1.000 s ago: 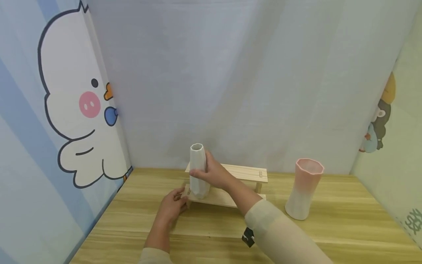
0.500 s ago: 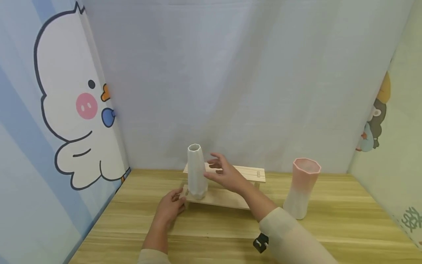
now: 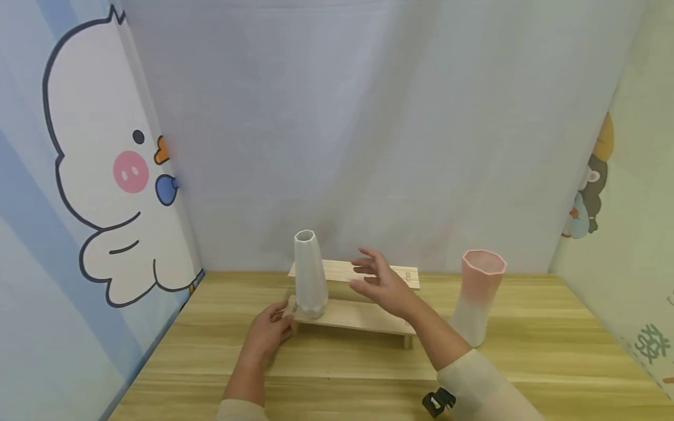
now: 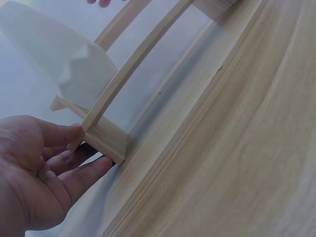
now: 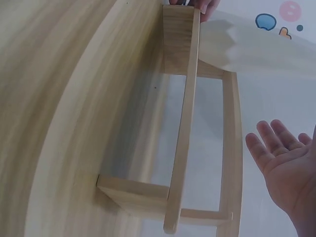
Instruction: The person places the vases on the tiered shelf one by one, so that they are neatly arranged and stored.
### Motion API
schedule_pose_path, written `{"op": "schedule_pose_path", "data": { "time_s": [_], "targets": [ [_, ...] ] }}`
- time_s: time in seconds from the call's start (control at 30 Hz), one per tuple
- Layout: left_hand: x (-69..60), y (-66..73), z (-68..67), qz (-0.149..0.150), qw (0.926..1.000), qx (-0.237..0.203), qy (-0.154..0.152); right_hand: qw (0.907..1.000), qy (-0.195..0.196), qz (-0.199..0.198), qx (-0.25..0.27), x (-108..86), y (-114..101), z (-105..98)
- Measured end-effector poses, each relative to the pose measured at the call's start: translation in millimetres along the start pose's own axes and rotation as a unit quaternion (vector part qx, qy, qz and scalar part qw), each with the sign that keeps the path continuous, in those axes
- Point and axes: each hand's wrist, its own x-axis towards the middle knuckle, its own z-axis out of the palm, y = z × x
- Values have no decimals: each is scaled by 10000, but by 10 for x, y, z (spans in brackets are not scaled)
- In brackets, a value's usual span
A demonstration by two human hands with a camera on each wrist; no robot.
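Observation:
A white faceted vase (image 3: 310,275) stands upright on the lower step of a two-tier wooden shelf (image 3: 358,316), near its left end. My left hand (image 3: 267,332) holds that end of the shelf. In the left wrist view, the left hand (image 4: 44,170) has its thumb at the board's edge and its fingers around the end by the leg. My right hand (image 3: 387,286) is in the air over the shelf's right half, fingers spread and loosely bent, with nothing in it. The right wrist view shows the right hand (image 5: 289,168) apart from the shelf and vase.
A pink-and-white vase (image 3: 479,298) stands on the wooden table (image 3: 316,386) to the right, partly behind the right forearm. A small black object (image 3: 438,402) shows by the right sleeve. A pale curtain (image 3: 337,128) hangs behind the table, with printed cartoon panels at both sides.
My right hand has let go of the white vase and moved away to the right. The vase stays standing on the lower step. My left hand has kept its place at the shelf's end.

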Motion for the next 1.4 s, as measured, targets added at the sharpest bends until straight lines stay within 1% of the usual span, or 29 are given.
{"op": "schedule_pose_path", "data": {
  "time_s": [0.17, 0.33, 0.5, 0.77, 1.0, 1.13, 1.27, 1.4],
  "targets": [
    [3, -8, 5, -18, 10000, -26, 21, 9999, 40, -104, 9, -130, 42, -80],
    [9, -18, 3, -9, 10000, -61, -10, 9993, 130, -352, 66, -258, 71, -149],
    [-9, -5, 1, -16, 10000, -51, -51, 9987, 262, -372, 251, -416, 64, -221],
    [-7, 15, 8, -102, 9999, -44, -46, 9961, 351, -618, 527, -648, -18, -332],
    [4, 16, 1, -100, 9999, 44, -29, 9926, 416, -839, 773, -815, -109, -417],
    [11, 18, 0, -83, 9999, 32, -53, 9884, 399, -1184, 859, -881, -130, -492],
    [16, 20, 3, -88, 10000, 8, -26, 9802, 288, -1674, 1017, -930, -140, -596],
    [4, 21, -1, -106, 9999, 20, -61, 9758, 371, -1948, 926, -1007, -176, -712]
  ]
}}
